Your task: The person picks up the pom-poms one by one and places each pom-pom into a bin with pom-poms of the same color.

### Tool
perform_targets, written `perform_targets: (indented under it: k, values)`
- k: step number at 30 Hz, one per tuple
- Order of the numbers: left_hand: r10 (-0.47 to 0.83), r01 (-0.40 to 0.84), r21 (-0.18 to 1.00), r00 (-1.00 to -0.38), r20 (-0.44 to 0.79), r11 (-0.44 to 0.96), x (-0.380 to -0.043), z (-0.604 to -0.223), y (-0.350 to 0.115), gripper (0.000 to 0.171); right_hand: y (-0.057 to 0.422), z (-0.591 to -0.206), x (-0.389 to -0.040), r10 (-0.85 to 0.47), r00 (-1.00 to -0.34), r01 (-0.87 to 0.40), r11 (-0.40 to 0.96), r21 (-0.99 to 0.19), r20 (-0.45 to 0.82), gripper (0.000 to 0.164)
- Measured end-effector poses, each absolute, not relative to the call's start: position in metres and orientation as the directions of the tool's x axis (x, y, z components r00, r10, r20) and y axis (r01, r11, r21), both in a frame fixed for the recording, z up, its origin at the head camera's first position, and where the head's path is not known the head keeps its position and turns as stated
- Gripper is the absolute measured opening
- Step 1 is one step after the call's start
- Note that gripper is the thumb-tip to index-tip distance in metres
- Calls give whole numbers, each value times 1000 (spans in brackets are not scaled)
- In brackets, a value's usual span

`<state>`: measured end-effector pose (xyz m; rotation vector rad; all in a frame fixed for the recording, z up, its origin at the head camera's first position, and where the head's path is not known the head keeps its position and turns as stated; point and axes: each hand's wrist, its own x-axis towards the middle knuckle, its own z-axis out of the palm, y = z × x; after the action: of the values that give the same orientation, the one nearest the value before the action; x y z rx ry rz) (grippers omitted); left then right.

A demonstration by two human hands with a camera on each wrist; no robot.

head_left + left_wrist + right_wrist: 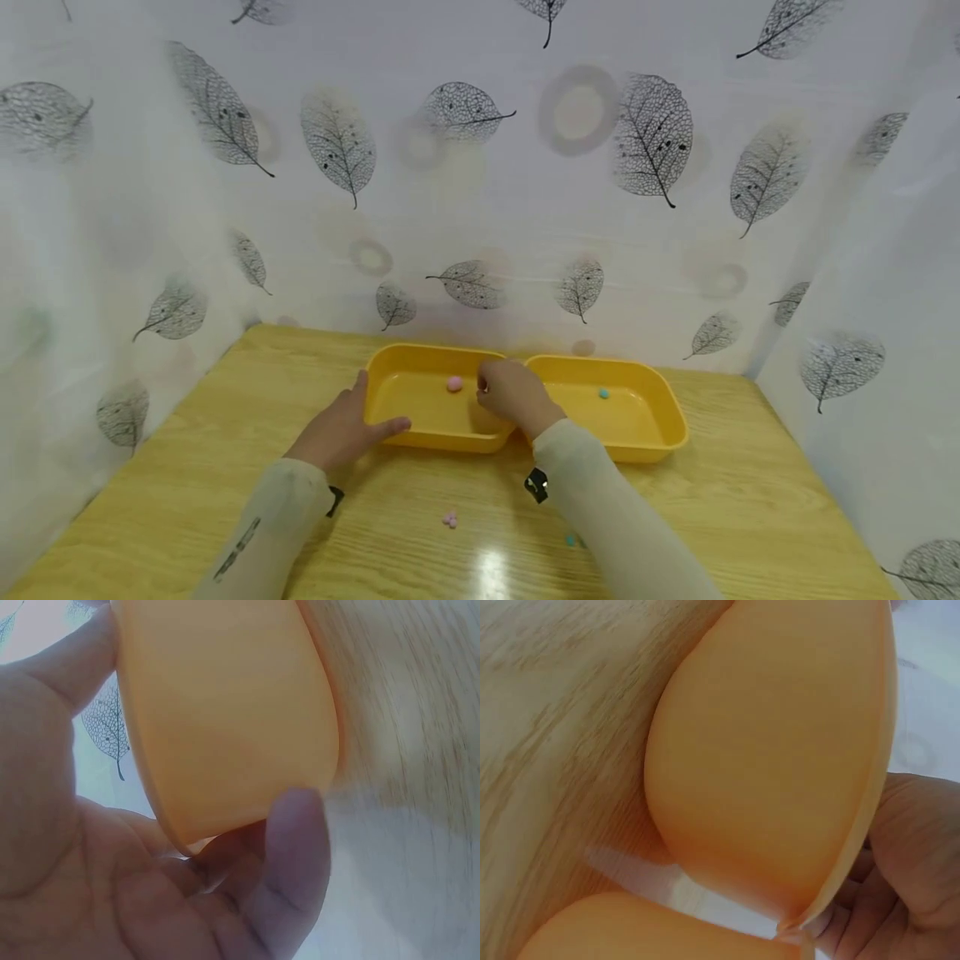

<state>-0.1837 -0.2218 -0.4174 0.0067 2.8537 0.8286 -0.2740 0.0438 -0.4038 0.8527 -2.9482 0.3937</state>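
In the head view, a yellow tray [450, 442] stands toward the back of the table with a pink ball-like piece [454, 384] inside. My left hand [341, 429] holds its left end, the thumb over the front rim; in the left wrist view several fingers [298, 847] curl at the tray's end wall. Over the same tray's right end is my right hand [517, 398], its fingers bent. Whether anything sits between those fingers is hidden, and in the right wrist view the tray wall [772, 750] covers part of the hand.
A second yellow tray [660, 452] stands close on the right, holding a small teal piece [603, 393]. Small pink pieces [450, 521] lie clustered on the wooden table [375, 542] in front. Teal pieces [571, 540] lie beside my right sleeve. A leaf-print curtain [480, 217] encloses the back and sides.
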Motion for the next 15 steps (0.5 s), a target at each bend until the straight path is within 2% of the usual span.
perform_targets:
  k: [6,15]
  values:
    - [53,-41,530,-986,-160,847,-183,-415,-220,125,41,-403,-272,-507,-858,-512,835,-201,76,8]
    - [50,-38,519,-987,-155,854,-182,-413,-218,125,51,-394,-250,-529,-844,-529,787,-318,93,10]
